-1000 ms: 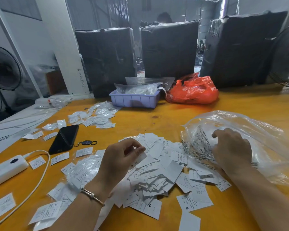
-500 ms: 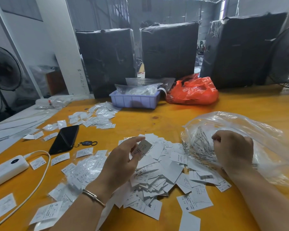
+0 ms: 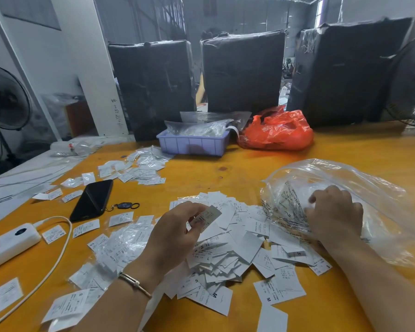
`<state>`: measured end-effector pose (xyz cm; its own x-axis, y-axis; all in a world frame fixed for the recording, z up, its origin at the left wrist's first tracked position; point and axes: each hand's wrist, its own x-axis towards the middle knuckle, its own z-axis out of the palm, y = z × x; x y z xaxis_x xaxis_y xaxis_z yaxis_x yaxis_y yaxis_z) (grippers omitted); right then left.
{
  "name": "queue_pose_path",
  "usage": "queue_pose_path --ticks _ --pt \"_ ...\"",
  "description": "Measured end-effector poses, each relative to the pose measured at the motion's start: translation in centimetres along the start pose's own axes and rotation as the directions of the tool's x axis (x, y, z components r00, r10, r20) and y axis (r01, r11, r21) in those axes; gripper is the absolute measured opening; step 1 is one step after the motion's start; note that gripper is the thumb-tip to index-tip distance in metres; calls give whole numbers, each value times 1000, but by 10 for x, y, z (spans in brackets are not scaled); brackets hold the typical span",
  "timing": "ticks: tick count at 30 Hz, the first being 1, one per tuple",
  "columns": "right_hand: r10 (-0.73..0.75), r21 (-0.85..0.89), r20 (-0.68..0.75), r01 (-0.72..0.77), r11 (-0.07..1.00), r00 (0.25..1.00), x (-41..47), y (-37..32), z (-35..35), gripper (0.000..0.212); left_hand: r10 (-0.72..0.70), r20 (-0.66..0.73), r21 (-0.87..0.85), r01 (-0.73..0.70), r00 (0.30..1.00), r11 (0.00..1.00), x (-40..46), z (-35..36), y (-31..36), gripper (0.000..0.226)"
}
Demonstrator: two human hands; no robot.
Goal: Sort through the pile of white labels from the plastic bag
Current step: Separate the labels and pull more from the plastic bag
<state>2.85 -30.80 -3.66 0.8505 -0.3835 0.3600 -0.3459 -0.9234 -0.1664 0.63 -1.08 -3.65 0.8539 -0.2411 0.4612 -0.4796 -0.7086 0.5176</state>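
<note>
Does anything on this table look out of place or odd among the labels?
A black phone with a key tag lies among scattered labels at the left, and a white charger cable crosses them. Otherwise nothing is damaged.

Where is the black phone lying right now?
Head view: the black phone lies on the orange table, left of the label pile, beside a small key fob.

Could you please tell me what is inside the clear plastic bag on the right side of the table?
Through the clear plastic bag, printed white labels show near its left end. The right hand on the bag covers more; anything deeper is hidden.
</note>
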Motion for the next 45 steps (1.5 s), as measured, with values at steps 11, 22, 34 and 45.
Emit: queue_pose_path --ticks 11,22,34,45 --pt "-17 251 -218 74 965 976 -2 1 3 11 29 -9 4 -29 1000 1000 0 0 1 27" --pt "72 946 -84 56 319 994 -15 -17 -24 16 -35 -29 -155 30 999 987 1 0 5 11" --pt "-631 884 264 -444 -143 730 -57 -55 -40 24 -39 443 -820 423 896 385 4 -13 14 47" --pt "-605 860 328 -494 -126 725 -64 -64 -33 43 -100 414 -678 379 905 630 1 -5 21 25"
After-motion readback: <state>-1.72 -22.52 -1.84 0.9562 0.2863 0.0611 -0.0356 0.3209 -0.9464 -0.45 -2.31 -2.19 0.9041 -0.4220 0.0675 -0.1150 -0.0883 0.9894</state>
